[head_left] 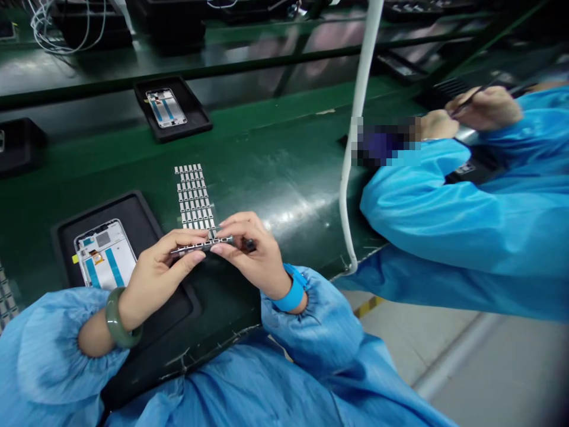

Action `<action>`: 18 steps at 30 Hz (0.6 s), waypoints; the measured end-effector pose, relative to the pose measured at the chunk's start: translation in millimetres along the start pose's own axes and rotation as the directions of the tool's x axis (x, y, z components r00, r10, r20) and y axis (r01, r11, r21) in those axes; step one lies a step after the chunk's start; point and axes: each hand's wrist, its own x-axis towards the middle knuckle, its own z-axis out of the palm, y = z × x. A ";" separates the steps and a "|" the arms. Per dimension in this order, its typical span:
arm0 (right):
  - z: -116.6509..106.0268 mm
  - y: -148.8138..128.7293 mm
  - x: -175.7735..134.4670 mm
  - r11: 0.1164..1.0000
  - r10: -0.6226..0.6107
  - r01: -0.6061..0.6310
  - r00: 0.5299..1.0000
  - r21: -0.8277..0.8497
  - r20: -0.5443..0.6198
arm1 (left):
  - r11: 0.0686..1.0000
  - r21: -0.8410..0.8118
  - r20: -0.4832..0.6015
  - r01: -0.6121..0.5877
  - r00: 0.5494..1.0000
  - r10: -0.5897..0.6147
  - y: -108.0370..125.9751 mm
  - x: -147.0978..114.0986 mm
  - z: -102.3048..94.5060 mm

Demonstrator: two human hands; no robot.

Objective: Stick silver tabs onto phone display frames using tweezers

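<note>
In the middle, a thin dark strip with small light patches (193, 247) is held edge-on between both hands. My left hand (155, 264) pinches its left end between thumb and fingers. My right hand (253, 255) closes on the right end, its thumb and fingertips close to the left ones. A short black tip (249, 244) shows by the right fingers; what it belongs to is hidden. Just beyond the fingertips lie rows of small pale metallic pieces (192, 193). Left of my left hand, an opened phone frame with blue strips (104, 258) lies in a black tray (144, 216).
Farther back, another black tray (198, 121) holds a similar phone frame (166, 108). A white cable (349, 178) hangs down at centre right. To the right, a co-worker's blue sleeve (444, 219) and hands (486, 110) reach over the green bench (275, 160).
</note>
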 end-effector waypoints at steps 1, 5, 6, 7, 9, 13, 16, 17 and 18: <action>0.1 -0.1 0.1 1.000 0.005 -0.005 1.000 0.020 0.011 | 1.000 -0.002 -0.006 0.011 1.000 -0.011 0.3 -0.1 0.0; 1.0 0.2 -0.3 0.998 0.031 -0.033 0.999 0.057 0.024 | 1.000 -0.005 -0.035 0.021 0.999 -0.021 1.2 -0.5 0.1; 1.2 0.4 -0.6 0.998 0.038 -0.039 0.999 0.056 0.028 | 1.000 -0.002 -0.041 0.020 0.999 -0.020 1.3 -0.5 0.0; 1.3 0.4 -0.8 0.998 0.040 -0.041 0.999 0.053 0.032 | 1.000 0.005 -0.044 0.027 0.999 -0.027 1.4 -0.6 -0.1; 1.3 -0.2 -1.2 0.999 0.028 -0.030 0.999 0.043 0.036 | 0.999 0.012 -0.051 0.050 0.997 -0.050 1.3 -0.7 -0.4; 1.5 -3.7 -1.7 0.999 -0.024 0.023 0.999 0.045 0.022 | 0.996 0.000 -0.053 0.089 0.995 -0.088 0.8 -1.1 -1.0; 2.8 -7.1 -2.5 0.997 -0.020 0.018 0.999 0.069 0.030 | 0.996 -0.010 -0.072 0.094 0.993 -0.094 0.7 -1.8 -1.8; 3.5 -8.2 -2.9 0.997 -0.004 0.001 0.999 0.076 0.037 | 0.995 -0.011 -0.078 0.095 0.992 -0.096 0.9 -1.9 -2.1; 4.2 -9.0 -3.2 0.997 0.017 -0.020 0.999 0.081 0.044 | 0.995 -0.009 -0.081 0.097 0.992 -0.098 1.2 -2.1 -2.3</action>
